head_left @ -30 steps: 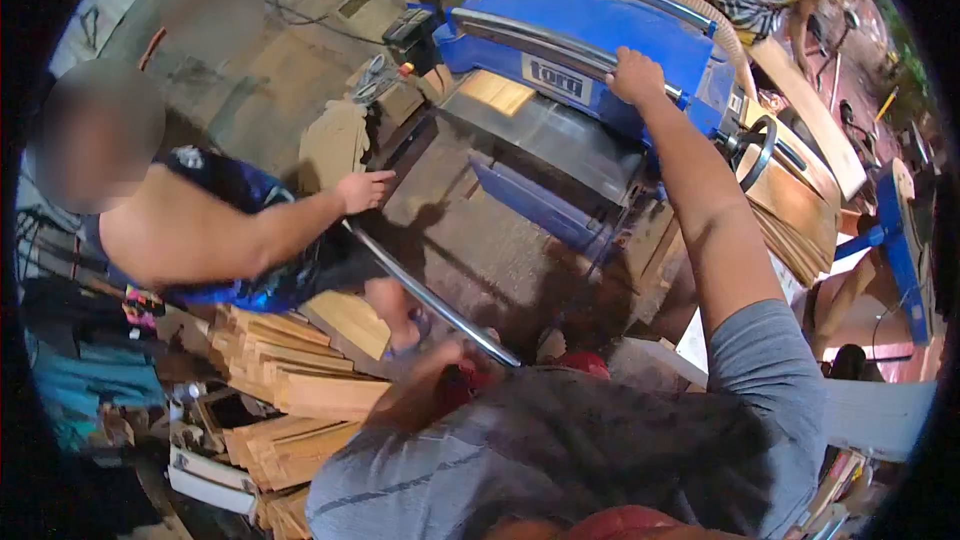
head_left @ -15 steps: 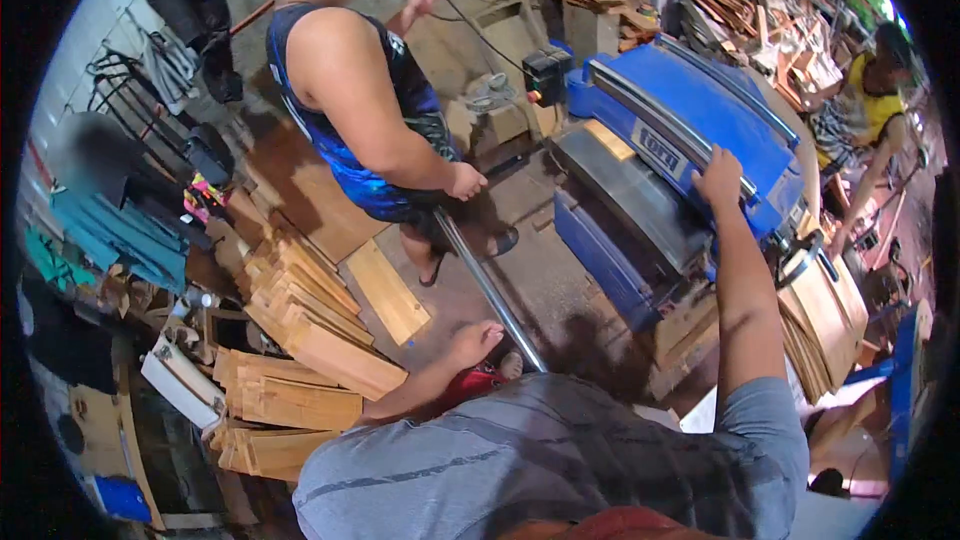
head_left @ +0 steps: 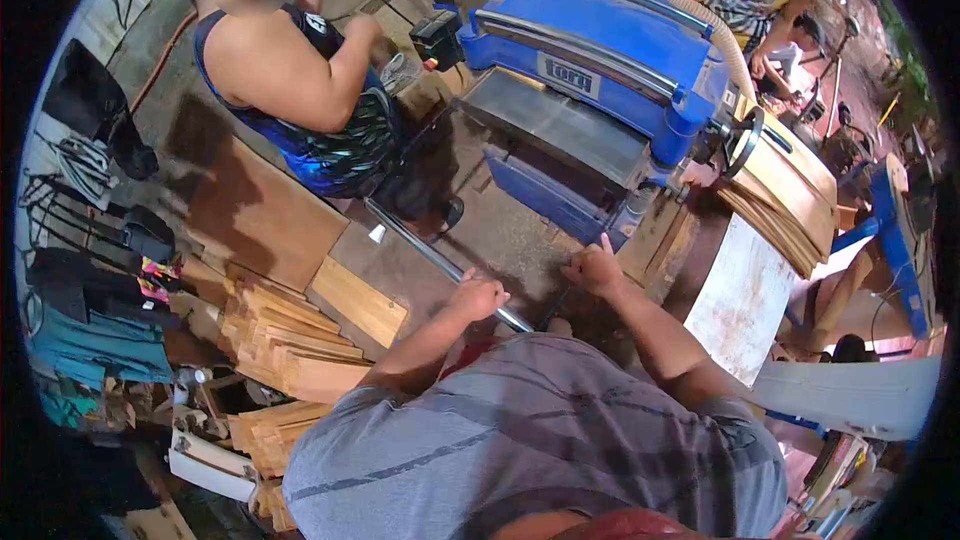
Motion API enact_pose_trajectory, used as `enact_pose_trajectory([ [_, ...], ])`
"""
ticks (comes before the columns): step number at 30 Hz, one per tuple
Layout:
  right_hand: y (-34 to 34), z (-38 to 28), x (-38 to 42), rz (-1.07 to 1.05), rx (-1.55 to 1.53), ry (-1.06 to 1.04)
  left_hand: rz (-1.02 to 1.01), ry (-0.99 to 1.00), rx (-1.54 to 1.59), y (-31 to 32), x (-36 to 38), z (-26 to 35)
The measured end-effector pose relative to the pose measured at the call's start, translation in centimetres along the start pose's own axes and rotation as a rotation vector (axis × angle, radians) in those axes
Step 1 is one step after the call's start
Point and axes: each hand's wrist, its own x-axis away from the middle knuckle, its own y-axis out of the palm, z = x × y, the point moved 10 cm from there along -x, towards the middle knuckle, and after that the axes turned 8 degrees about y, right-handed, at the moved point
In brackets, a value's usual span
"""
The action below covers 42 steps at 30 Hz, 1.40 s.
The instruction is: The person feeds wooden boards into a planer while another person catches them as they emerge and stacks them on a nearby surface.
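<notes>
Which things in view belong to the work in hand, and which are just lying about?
Probably in the work:
- blue metal machine with silver rollers
- long silver metal bar by the left hand
- stacked tan wooden boards

Apparently just about:
- teal cloth
- stained white flat panel

One head camera, looking forward and steeply down.
I'm watching through a wide lens whose dark curved edges are closing both sides; the wearer's grey shirt (head_left: 540, 430) is filling the bottom centre up close, while the blue machine (head_left: 610, 35) is sitting farther out, upper centre, its front facing my view.
</notes>
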Motion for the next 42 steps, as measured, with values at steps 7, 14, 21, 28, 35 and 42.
enact_pose_trajectory([
  [7,1.8,-2.0,0.4,0.334,-0.101,-0.18,-0.118,-0.028,-0.09,1.8,-1.8,-0.4],
  [14,-0.1,-2.1,0.0,0.46,-0.176,-0.077,-0.24,0.007,-0.015,1.2,-2.4,-0.4],
  [21,0.6,-2.4,-1.3,0.303,-0.169,0.288,-0.376,0.149,0.176,4.1,-4.5,-3.6],
  [28,-0.1,-3.8,-2.4,0.347,-0.107,0.463,-0.326,0.115,0.708,1.4,-7.5,-13.2],
  [35,1.0,-3.5,-2.9,0.22,0.06,0.57,-0.039,0.189,0.474,-9.8,-12.1,-21.3],
  [42,-0.5,-3.8,-2.3,0.246,-0.14,0.647,-0.086,0.389,0.413,-7.5,-15.5,-20.2],
])
